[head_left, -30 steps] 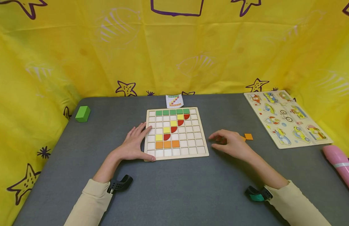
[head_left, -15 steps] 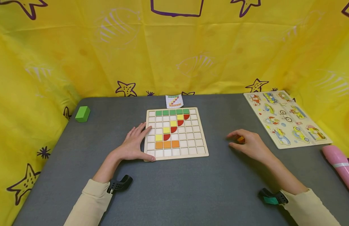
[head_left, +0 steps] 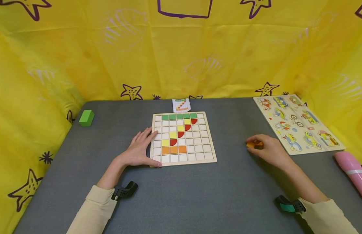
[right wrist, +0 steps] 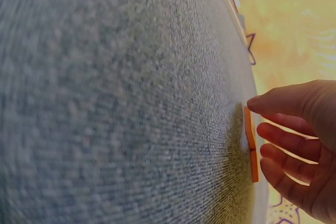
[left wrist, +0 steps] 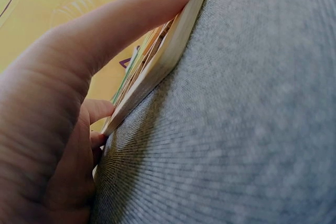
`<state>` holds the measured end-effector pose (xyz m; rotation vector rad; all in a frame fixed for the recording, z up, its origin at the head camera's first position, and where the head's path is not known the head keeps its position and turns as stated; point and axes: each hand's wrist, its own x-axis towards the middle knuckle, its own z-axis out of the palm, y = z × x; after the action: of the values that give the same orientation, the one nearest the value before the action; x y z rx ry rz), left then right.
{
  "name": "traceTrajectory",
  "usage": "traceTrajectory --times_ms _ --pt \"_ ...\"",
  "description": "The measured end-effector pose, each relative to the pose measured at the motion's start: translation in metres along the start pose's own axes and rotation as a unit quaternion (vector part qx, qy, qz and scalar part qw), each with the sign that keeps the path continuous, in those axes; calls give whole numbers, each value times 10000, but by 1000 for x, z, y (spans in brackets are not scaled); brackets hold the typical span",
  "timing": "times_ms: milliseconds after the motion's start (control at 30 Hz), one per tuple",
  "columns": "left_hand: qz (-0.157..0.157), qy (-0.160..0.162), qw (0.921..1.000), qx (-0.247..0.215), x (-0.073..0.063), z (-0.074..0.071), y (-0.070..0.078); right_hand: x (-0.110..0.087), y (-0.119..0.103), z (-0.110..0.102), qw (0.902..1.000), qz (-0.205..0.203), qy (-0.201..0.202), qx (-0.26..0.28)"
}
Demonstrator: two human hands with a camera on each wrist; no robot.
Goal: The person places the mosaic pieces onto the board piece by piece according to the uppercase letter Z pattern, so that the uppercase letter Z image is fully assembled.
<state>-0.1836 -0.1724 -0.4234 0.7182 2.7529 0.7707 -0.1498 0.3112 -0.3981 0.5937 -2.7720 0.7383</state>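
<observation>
A wooden grid board (head_left: 213,156) lies mid-table, its cells holding green, yellow and orange square tiles and red quarter-round tiles. Spread along its left side, my left hand (head_left: 137,151) rests its fingertips on the edge and its thumb on the front-left corner; the left wrist view shows that thumb (left wrist: 152,9) over the rim. To the right of the board, my right hand (head_left: 268,149) pinches an orange square tile (head_left: 250,144) between thumb and fingers, low over the table. A second orange tile (right wrist: 255,166) sits right beside it, partly behind the fingers in the head view.
A small pattern card (head_left: 181,105) lies behind the board. The vehicle puzzle board (head_left: 298,125) is at the back right, with a pink cylindrical object (head_left: 352,169) nearer the right edge. At far left stands a green block (head_left: 86,118). A yellow curtain (head_left: 181,48) surrounds the table.
My right hand has moved right, away from the grid board, to the loose orange tiles and taken hold of one. The left hand has stayed at the board's edge.
</observation>
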Motion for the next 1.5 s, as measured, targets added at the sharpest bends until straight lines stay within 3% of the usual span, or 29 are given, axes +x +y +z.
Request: traceTrajectory --times_ms 333,567,900,1500 --pt "-25 -31 10000 43 1 1 -1 2 4 0 9997 183 -125 -141" --pt "-36 -42 10000 0 1 0 0 7 -2 6 9999 -2 -23 -120" --pt "-39 -53 10000 31 1 -1 0 25 -27 24 9984 196 -317 414" --pt "-40 -56 10000 15 1 -1 1 56 -76 53 9898 -147 -893 1104"
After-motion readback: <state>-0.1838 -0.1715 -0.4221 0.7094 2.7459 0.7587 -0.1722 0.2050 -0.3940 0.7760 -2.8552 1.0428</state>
